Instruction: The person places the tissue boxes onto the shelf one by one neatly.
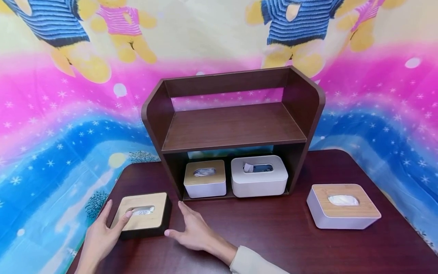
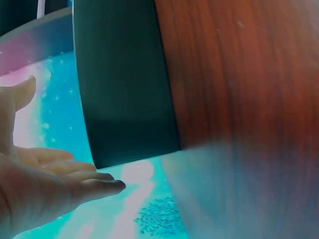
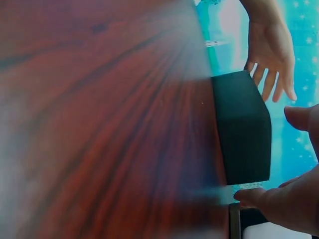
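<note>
A tissue box with a pale wood lid and black sides [image 1: 143, 220] lies at the left of the table. My left hand [image 1: 100, 234] is at its left side, fingers straight, with the thumb overlapping the lid near the slot in the head view. To the right of the same box, my right hand [image 1: 196, 230] is held with fingers extended and thumb spread, a gap between it and the box. The right wrist view shows the box's dark side [image 3: 244, 129] between the two hands. In the left wrist view, straight fingers [image 2: 94, 186] are close to the box's lower corner.
A dark brown two-tier shelf [image 1: 232, 127] stands at the back of the reddish table [image 1: 260, 243]. Its lower tier holds a wood-topped tissue box [image 1: 205, 188] and a white one [image 1: 259, 186]. Another wood-topped tissue box [image 1: 342, 217] sits at the right. Behind hangs a printed cloth [image 1: 212, 38].
</note>
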Demonstrator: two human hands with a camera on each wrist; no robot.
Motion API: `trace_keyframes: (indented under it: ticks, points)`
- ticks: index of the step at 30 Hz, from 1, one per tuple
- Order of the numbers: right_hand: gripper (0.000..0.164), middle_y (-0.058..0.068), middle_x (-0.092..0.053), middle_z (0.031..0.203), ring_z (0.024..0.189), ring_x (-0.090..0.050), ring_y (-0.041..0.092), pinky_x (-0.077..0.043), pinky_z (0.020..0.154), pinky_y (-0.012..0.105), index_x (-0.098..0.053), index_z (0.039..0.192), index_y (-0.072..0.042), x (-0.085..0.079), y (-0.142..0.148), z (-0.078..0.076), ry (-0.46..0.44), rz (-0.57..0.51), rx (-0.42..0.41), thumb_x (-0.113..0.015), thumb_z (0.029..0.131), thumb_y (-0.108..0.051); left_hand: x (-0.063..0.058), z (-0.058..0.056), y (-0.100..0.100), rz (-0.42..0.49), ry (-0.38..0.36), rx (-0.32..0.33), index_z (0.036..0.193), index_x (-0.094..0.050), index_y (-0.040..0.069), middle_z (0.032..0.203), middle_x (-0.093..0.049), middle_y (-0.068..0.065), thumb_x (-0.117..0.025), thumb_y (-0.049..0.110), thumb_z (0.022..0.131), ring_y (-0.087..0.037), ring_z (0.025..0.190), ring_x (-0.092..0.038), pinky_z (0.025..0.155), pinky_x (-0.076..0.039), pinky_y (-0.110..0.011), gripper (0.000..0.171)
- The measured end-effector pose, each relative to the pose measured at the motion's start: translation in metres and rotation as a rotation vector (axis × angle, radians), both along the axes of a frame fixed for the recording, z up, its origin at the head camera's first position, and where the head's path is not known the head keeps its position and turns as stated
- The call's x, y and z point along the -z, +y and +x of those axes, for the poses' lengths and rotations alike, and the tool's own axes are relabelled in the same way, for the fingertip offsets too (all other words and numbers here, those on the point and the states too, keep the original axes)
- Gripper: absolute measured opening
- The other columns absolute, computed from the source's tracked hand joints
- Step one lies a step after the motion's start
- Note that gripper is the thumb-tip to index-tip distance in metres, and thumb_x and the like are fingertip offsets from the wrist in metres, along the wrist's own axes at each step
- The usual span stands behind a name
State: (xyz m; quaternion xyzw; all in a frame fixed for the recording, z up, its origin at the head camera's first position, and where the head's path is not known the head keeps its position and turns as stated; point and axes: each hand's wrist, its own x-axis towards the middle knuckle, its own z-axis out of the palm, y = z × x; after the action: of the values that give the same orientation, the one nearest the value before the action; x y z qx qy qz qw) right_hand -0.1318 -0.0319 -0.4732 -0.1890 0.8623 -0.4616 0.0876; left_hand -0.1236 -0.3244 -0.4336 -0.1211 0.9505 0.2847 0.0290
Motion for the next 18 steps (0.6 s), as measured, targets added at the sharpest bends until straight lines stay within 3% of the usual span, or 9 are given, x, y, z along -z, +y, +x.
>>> trace_keyframes:
  ticks: [7,13,18]
  points:
    - [0.098,0.014,-0.038,0.174,0.159,-0.040,0.033,-0.038,0.130,0.043,-0.034,0.167,-0.003,0.001,-0.016,-0.006,0.014,0.049,-0.019,-0.078,0.094,-0.052,0.004,-0.003,-0.013,0.039,-0.117,0.030,0.167,0.016,0.001,0.171,-0.005,-0.040,-0.044,0.070,0.107,-0.062,0.155,-0.021,0.121,-0.032,-0.077,0.109]
    - [0.096,0.018,-0.041,0.171,0.158,-0.043,0.030,-0.038,0.129,0.037,-0.036,0.165,0.002,0.001,-0.027,-0.008,0.018,0.067,-0.017,-0.080,0.095,-0.048,0.011,-0.003,-0.013,0.100,-0.167,0.044,0.164,0.021,-0.002,0.171,0.001,-0.039,-0.043,0.069,0.108,-0.060,0.158,-0.015,0.124,-0.026,-0.076,0.111]
    - [0.094,0.022,-0.044,0.168,0.157,-0.045,0.028,-0.039,0.128,0.035,-0.038,0.164,0.003,0.003,-0.034,-0.009,0.032,0.080,-0.019,-0.082,0.094,-0.043,0.016,-0.001,-0.009,0.163,-0.172,0.013,0.164,0.021,-0.002,0.173,-0.001,-0.036,-0.047,0.068,0.107,-0.059,0.160,-0.008,0.126,-0.020,-0.075,0.113]
